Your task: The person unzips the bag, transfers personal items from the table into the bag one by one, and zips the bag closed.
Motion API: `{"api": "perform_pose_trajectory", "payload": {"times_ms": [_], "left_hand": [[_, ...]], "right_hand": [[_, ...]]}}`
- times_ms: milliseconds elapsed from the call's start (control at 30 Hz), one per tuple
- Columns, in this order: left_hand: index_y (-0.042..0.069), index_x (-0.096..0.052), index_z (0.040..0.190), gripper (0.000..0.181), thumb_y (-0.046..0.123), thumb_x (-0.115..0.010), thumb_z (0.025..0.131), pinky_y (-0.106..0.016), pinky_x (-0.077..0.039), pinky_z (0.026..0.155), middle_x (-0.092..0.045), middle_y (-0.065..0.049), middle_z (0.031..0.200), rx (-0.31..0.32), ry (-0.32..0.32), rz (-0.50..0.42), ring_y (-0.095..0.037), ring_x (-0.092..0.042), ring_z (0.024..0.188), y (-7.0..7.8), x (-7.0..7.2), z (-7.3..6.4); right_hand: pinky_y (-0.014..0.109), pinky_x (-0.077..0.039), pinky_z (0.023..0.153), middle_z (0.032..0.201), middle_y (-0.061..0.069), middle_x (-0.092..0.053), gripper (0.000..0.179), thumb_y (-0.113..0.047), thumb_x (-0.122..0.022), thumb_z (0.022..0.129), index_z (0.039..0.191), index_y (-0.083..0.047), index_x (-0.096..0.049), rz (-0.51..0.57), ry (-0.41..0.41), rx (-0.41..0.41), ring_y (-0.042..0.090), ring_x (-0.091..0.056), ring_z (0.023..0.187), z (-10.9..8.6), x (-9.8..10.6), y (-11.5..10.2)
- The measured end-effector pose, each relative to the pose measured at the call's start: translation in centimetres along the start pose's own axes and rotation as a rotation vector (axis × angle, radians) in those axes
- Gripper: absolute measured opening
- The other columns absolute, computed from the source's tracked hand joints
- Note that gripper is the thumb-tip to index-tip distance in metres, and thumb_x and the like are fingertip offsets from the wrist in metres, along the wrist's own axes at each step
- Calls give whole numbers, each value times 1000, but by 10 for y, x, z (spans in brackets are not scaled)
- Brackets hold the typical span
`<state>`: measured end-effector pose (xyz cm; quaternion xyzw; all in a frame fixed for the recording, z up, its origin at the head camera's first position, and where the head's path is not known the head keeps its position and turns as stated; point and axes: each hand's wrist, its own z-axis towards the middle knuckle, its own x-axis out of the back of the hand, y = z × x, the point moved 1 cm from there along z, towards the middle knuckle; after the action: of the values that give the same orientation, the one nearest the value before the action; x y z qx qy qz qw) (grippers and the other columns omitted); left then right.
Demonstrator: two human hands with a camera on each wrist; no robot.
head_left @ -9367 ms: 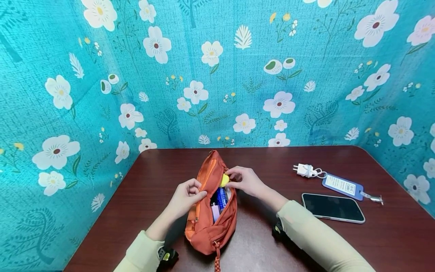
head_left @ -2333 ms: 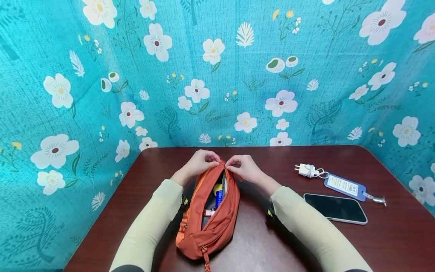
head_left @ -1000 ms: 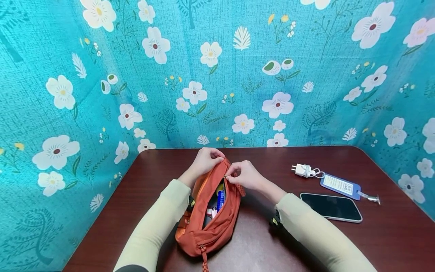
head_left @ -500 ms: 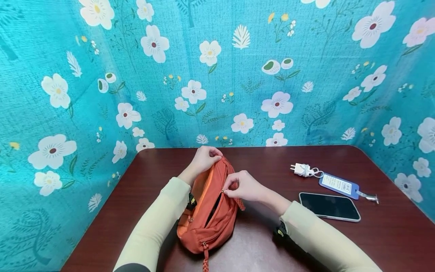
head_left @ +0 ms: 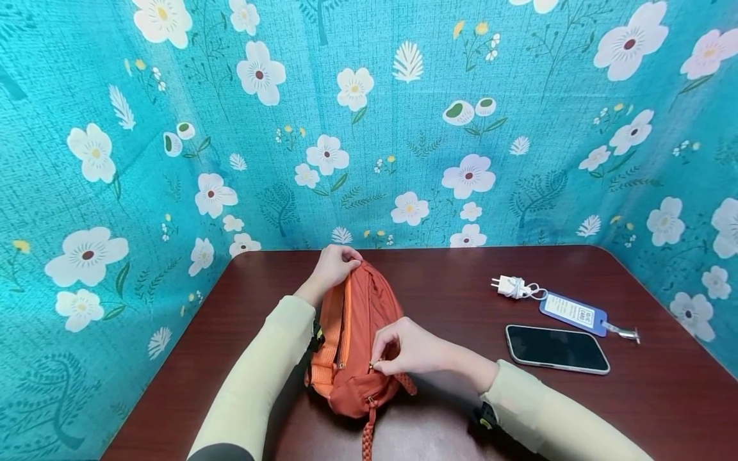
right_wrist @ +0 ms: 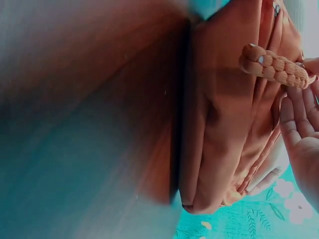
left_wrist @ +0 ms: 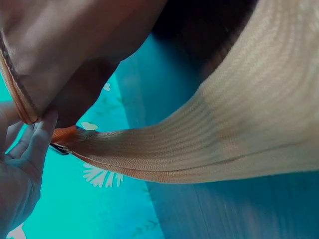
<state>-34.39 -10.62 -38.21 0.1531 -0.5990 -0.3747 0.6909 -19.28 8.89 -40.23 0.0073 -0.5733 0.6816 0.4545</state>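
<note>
An orange-red waist bag [head_left: 359, 314] lies lengthwise on the table, its main zip drawn together along the top and the contents hidden. My left hand [head_left: 333, 264] pinches the bag's far end by the corner; in the left wrist view the fingers [left_wrist: 42, 132] grip the fabric edge beside the webbing strap [left_wrist: 189, 149]. Toward the near end of the zip, thumb and forefinger of my right hand [head_left: 410, 346] pinch the zip pull [head_left: 371, 366]. The right wrist view has its braided cord [right_wrist: 279, 69] hanging by those fingers. Another braided cord [head_left: 368, 435] trails from the bag's near end.
To the right lie a black-screened phone [head_left: 556, 349], a blue-edged card holder [head_left: 573, 312] with a metal clip, and a white charger plug [head_left: 510, 287] with wound cable. A teal flowered cloth [head_left: 403, 160] hangs behind the brown table [head_left: 461, 275].
My right hand has drawn the zip pull from the far end toward the near end, and the opening has gone shut over the contents. My left hand keeps holding the far end, slightly further left.
</note>
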Motion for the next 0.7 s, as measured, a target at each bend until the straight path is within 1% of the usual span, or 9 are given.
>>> {"api": "perform_pose_trajectory", "payload": {"times_ms": [100, 233, 400, 533, 700], "left_hand": [[8, -75, 90, 7, 9, -68, 91, -33, -49, 73, -69, -3, 87, 0, 3, -1, -18, -60, 80, -4, 1, 1], [9, -75, 90, 7, 9, -68, 91, -33, -50, 72, -69, -3, 87, -3, 1, -6, -18, -60, 80, -7, 1, 1], [10, -75, 90, 7, 10, -68, 91, -33, -50, 72, -69, -2, 86, -2, 11, -10, -17, -60, 80, -5, -1, -1], [11, -74, 91, 7, 12, -68, 92, -34, -50, 74, -69, -1, 87, -27, 8, -15, -17, -60, 81, -1, -4, -3], [11, -73, 94, 7, 14, -68, 92, -33, -50, 74, -69, 0, 86, -57, -4, -31, -15, -61, 79, 0, -7, -5]], "right_hand": [[29, -53, 62, 75, -9, -65, 13, 0, -71, 81, 78, -12, -73, 45, -7, -3, 2, -58, 68, -1, -3, 0], [27, -52, 61, 74, -8, -65, 12, -1, -72, 82, 77, -11, -73, 72, -13, -6, 2, -56, 67, -2, -5, -2], [25, -51, 59, 74, -7, -65, 10, -1, -72, 82, 78, -10, -72, 91, -23, 4, 1, -55, 66, -2, -5, -2], [26, -52, 61, 76, -6, -65, 9, -2, -71, 83, 79, -10, -71, 101, -34, 11, 1, -56, 68, -4, -7, 0], [29, -54, 64, 78, -5, -65, 6, -3, -70, 85, 81, -9, -71, 141, -47, -7, 3, -58, 69, -4, -8, 1]]}}
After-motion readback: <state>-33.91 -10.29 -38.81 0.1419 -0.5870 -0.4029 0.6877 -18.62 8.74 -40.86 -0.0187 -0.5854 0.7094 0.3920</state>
